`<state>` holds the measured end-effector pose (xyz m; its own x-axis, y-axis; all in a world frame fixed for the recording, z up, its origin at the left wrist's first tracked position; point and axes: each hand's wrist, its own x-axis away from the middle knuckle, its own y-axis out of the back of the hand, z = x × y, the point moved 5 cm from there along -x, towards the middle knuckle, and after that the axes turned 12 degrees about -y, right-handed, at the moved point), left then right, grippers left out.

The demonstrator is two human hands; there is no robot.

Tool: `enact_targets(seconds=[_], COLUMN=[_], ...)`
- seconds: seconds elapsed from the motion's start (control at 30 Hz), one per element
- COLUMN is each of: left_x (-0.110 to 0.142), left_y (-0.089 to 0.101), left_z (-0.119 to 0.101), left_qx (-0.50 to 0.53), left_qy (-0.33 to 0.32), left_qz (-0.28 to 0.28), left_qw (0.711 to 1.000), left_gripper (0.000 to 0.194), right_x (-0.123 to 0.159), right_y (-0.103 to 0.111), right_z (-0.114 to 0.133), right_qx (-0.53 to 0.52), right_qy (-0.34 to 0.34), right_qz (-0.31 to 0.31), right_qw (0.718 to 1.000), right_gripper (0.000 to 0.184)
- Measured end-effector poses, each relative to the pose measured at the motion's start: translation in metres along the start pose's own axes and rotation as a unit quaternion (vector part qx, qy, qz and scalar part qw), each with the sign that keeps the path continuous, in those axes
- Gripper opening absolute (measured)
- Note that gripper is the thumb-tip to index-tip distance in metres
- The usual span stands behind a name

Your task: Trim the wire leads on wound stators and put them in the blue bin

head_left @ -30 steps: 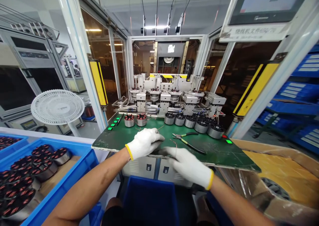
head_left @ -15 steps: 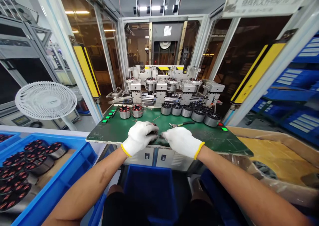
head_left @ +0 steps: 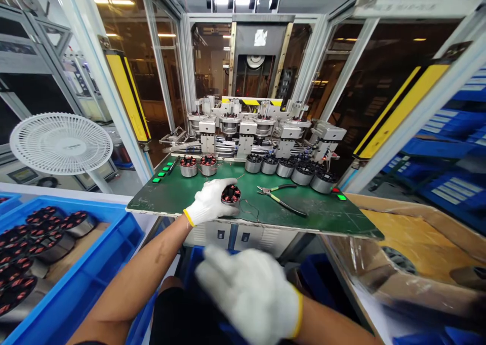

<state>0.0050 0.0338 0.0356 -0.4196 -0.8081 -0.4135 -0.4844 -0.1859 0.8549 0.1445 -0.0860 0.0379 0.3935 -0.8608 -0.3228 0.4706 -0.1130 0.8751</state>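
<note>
My left hand (head_left: 208, 201), in a white glove, grips a round wound stator (head_left: 231, 194) with copper coils, resting on the green work board (head_left: 304, 218). Thin wire ends (head_left: 250, 211) trail from the stator to the right. My right hand (head_left: 248, 294), also gloved, is pulled back low toward me, below the board's front edge, blurred by motion; its fingers look spread and nothing shows in it. Green-handled pliers (head_left: 279, 197) lie on the board to the right of the stator.
Two wound stators (head_left: 198, 166) stand at the back left of the board, several unwound cores (head_left: 299, 173) at the back right, before the winding machine (head_left: 258, 129). A blue bin (head_left: 114, 248) of wound stators sits left, a fan (head_left: 61, 143) behind it, a cardboard box (head_left: 425, 254) right.
My right hand has left the stator and drawn back toward me, below the board edge. The left hand stays on the stator, now uncovered. The pliers are back in full sight.
</note>
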Motion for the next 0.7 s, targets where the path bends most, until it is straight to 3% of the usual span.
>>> enact_targets(seconds=[0.07,0.1,0.17,0.23,0.3,0.5,0.63,0.7], left_x=[-0.002,-0.003,-0.004,-0.003,-0.003,-0.003,-0.002,-0.002], left_y=[-0.004,-0.006,-0.009,-0.010,-0.011,-0.010,-0.009,-0.010], left_z=[0.002,0.002,0.003,0.004,0.005,0.002,0.002,0.003], left_qx=[0.004,0.004,0.009,0.013,0.016,0.013,0.011,0.011], left_qy=[0.003,0.002,-0.005,-0.006,-0.004,-0.014,-0.025,-0.023], left_qz=[-0.012,-0.016,-0.019,-0.029,-0.041,-0.056,-0.060,-0.056], left_qw=[1.000,1.000,1.000,0.999,0.999,0.998,0.998,0.998], left_gripper=[0.077,0.076,0.069,0.062,0.060,0.064,0.060,0.062], right_x=[-0.001,-0.008,-0.035,-0.060,-0.072,-0.072,-0.073,-0.077], right_y=[-0.041,-0.057,-0.072,-0.069,-0.062,-0.048,-0.038,-0.032], right_z=[0.022,0.022,0.002,-0.027,-0.046,-0.043,-0.039,-0.045], right_qx=[0.026,0.065,0.135,0.175,0.192,0.229,0.241,0.148], right_qy=[0.161,0.195,0.119,-0.026,-0.104,-0.175,-0.215,-0.229], right_qz=[0.041,0.042,0.004,-0.048,-0.082,-0.147,-0.095,-0.052], right_qw=[0.986,0.978,0.984,0.983,0.972,0.946,0.942,0.961], right_gripper=[0.049,0.053,0.055,0.053,0.051,0.044,0.033,0.026])
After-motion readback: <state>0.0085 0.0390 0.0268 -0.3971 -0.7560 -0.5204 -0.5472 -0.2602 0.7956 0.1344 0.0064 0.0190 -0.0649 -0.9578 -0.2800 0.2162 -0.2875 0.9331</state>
